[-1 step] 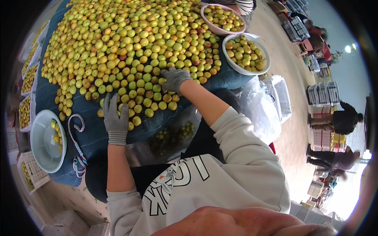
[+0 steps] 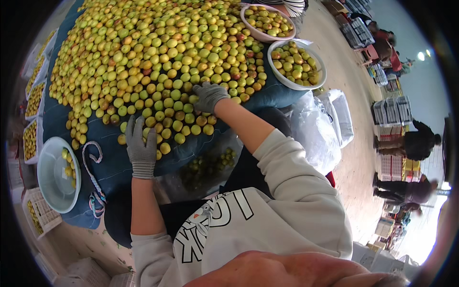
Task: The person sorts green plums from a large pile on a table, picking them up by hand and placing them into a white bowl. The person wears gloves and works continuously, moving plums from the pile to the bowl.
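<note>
A big heap of small yellow-green fruits [image 2: 158, 52] covers a blue cloth [image 2: 114, 167] on a table. My left hand [image 2: 140, 150], in a grey glove, lies flat with fingers spread on the fruits at the heap's near edge. My right hand [image 2: 209, 95], also gloved, is cupped palm down over fruits a little farther in. Neither hand has a fruit lifted. Below the table edge, between my arms, a clear plastic bag [image 2: 208, 167] holds several of the same fruits.
Two bowls of fruits [image 2: 319, 60] [image 2: 248, 26] stand at the far right of the heap. A pale bowl [image 2: 52, 191] with a few fruits sits at the left. Fruit-filled crates [image 2: 33, 100] line the left side. Plastic bags [image 2: 325, 129], stacked crates and other people are on the right.
</note>
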{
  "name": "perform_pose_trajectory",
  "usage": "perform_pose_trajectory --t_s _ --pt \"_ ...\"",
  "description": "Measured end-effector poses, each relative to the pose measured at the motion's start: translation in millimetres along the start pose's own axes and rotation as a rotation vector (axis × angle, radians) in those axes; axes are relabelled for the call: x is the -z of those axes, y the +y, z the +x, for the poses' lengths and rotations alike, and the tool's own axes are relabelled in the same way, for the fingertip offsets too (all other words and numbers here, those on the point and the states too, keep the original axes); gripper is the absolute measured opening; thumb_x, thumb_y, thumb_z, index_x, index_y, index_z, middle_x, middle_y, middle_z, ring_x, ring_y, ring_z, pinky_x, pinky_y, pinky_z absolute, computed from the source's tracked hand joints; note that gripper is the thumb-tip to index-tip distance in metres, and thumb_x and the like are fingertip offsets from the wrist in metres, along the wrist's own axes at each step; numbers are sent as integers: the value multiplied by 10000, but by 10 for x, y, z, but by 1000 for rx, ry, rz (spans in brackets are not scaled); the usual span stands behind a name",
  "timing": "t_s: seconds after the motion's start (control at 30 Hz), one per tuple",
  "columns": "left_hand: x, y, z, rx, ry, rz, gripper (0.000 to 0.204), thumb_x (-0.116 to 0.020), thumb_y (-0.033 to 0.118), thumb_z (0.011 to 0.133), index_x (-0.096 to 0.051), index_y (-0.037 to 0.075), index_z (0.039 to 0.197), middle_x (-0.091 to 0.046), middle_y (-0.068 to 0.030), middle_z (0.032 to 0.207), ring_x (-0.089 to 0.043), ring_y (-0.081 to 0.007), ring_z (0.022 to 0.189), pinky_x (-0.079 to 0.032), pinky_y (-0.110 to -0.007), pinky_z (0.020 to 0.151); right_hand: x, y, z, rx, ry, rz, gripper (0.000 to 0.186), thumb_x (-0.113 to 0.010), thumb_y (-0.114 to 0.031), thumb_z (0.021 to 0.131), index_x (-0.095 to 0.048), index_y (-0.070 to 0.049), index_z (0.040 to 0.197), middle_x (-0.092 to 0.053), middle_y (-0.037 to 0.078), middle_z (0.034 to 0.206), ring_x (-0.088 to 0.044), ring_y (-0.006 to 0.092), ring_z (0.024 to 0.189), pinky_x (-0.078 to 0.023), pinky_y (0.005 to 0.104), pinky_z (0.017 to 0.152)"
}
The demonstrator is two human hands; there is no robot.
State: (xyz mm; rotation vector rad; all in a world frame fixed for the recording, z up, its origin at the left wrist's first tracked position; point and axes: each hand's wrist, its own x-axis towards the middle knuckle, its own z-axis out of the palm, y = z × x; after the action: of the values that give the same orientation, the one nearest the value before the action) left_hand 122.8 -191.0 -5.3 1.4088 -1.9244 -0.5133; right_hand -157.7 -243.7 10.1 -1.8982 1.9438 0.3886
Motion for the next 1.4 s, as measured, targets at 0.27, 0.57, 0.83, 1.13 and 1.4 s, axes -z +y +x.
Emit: perform_pose_trajectory --t_s 0.27,0.57,0.83,1.13,1.4 --pt "-175 191 -218 884 -282 -1597 497 -463 408 1026 -485 98 1414 -455 -137 1463 -407 -282 1385 -349 -466 1125 24 24 -167 37 296 673 579 -675 -458 865 -593 -60 1278 -675 165 1127 -667 270 1018 -556 409 846" --pt "-297 341 -184 1230 -38 -1884 480 -613 440 943 -577 83 1261 -520 -172 1366 -498 -357 1285 -526 -490 961 246 975 6 -223 478 210 429 -624 -441 876 -663 -139 1179 -654 164 1112 -645 334 1036 -526 441 890" --pt "-382 314 -256 984 -373 -2201 348 -640 261 951 -597 72 1241 -623 -161 1223 -659 -271 1014 -615 -404 791 243 891 95 -152 118 129 388 -568 -374 904 -656 -116 1180 -701 128 1066 -677 299 970 -551 427 842" --pt "-463 294 -262 1044 -355 -2029 309 -603 402 968 -611 122 1098 -630 -32 879 -573 -155 667 -487 -299 500 276 1205 586 -295 216 109 633 -626 -335 914 -418 -129 1475 -461 177 1427 -594 341 1167 -539 427 925" --pt "-388 605 -99 1382 55 -1886 423 -555 510 967 -658 110 1060 -691 -44 947 -659 -184 748 -548 -306 586 202 407 -187 141 240 729 578 -739 -377 857 -560 -82 1321 -652 175 1221 -646 301 1108 -524 392 942"
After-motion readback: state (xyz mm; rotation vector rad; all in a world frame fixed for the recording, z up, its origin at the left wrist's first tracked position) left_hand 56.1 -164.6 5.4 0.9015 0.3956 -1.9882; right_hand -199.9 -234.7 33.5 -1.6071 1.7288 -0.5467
